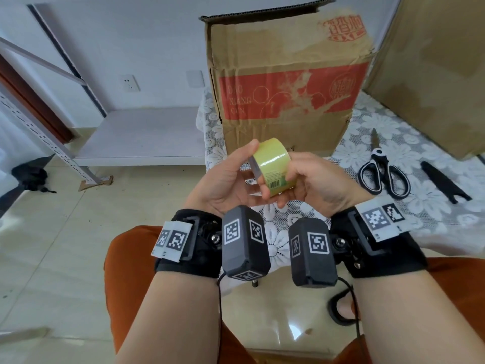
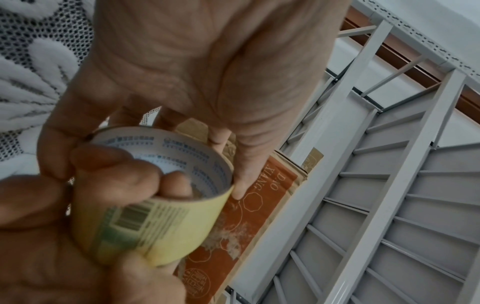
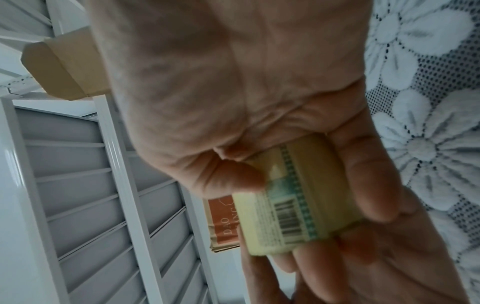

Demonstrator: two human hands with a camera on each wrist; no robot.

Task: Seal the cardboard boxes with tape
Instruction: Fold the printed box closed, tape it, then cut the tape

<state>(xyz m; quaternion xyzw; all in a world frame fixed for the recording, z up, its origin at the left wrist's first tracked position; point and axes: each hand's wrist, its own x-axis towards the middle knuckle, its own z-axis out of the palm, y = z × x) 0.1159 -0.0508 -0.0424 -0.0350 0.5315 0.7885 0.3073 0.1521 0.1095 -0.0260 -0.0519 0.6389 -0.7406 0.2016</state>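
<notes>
We are judging this the tape-readying step: at frame centre both the left hand and right hand are gripping the tape roll before the unsealed cardboard box, and finding its free end is coming next.

scissors, black sheath, lace tablecloth, metal shelving

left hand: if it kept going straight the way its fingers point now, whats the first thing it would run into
Probably the cardboard box. The left hand, gripping the tape roll together with the right hand, points forward at the box's red-printed front. Nothing shows between them, though depth is unclear.
</notes>
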